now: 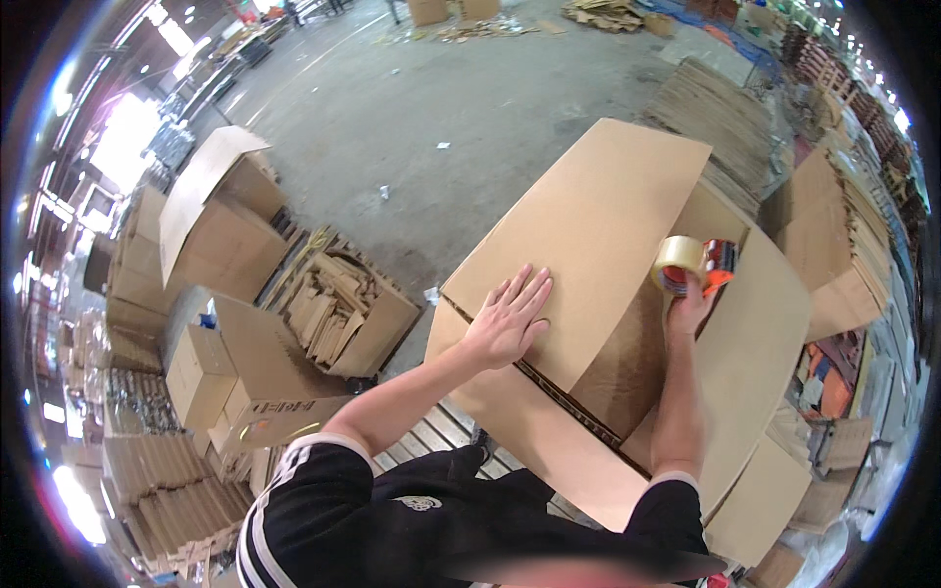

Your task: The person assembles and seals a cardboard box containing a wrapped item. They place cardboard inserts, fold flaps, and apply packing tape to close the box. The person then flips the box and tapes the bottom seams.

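Observation:
A large brown cardboard box (637,382) stands before me, its flaps partly folded out and its inside showing through a gap. My left hand (508,318) lies flat with fingers spread on the box's left flap (598,216), near its outer edge. Over the far right part of the opening, my right hand (690,306) is closed around a tape dispenser (721,263) with red and black parts. A roll of clear yellowish packing tape (678,257) sits on the dispenser. The fingers of my right hand are partly hidden behind the dispenser.
To the left, a box of cardboard scraps (338,309) stands near an open carton (265,363) and a taller box (221,216). Flattened cardboard (162,490) is stacked at the lower left. On the right are more folded cartons (833,245) and wooden boards (716,122). Concrete floor (441,98) stretches beyond.

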Demonstrator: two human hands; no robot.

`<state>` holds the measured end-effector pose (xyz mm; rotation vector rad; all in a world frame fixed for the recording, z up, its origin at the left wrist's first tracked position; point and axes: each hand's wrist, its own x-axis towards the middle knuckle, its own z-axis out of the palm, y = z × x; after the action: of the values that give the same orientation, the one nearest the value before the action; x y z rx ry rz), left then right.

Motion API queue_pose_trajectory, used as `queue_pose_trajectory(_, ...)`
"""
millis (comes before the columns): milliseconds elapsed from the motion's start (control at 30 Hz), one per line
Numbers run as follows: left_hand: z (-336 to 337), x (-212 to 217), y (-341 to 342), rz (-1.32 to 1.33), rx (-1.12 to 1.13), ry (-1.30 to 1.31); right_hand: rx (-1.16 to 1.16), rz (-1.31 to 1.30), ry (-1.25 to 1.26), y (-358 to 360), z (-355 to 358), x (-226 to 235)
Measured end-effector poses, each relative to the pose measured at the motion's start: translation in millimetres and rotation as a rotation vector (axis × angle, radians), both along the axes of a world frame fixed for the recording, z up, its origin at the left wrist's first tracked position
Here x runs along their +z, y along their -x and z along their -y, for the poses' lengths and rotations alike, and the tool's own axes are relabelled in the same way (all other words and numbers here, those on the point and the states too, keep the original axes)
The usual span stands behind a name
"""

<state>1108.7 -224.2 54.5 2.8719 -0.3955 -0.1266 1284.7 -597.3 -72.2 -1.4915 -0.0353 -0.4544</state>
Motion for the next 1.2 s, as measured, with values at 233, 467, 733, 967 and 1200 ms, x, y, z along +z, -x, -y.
queue_pose_trajectory(233,14.5,-18.9,-3.8,0.084,0.019,0.061,0.034,0.094,-0.587,-24.4,9.5,59.3)
queue_pose_trajectory(467,13.8,-47.0,19.9,0.148,0.270,0.086,0.550,-0.077,0.024,13.7,-76.0,45.4)
queue_pose_trajectory(733,-7.3,-161.2,199.3,-1.078,1.540,1.421,0.688,-0.024,0.294,7.3,-62.4,27.1)
queue_pose_trajectory(967,-25.1,-159.9,247.8,-1.592,0.485,1.640,0.594,-0.091,0.338,4.7,-74.2,24.4)
queue_pose_trajectory(1200,-36.1,-260.2,239.6,-1.279,0.941,1.748,0.499,-0.124,0.245,7.7,-75.5,27.3)
